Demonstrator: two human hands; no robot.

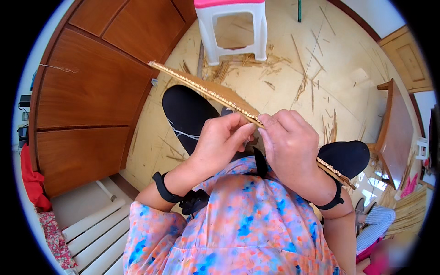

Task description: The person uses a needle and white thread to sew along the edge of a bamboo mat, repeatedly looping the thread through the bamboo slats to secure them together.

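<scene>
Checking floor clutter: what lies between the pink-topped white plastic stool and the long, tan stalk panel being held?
In the head view, broken straw-coloured stalk pieces lie scattered on the cream floor between the stool and panel.

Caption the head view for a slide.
Left hand and right hand hold a stalk panel by its edge above a floor littered with stalks.

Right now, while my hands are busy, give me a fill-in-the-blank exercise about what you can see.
1. The white plastic stool has a ____ seat.
2. Of the bare left hand and bare right hand, both gripping the long, flat, straw-coloured panel, the ____ one is nearer the large brown wooden cabinet.
3. The thin thread over the black-clad left knee is coloured ____.

Missing words: pink; left; white.
</scene>
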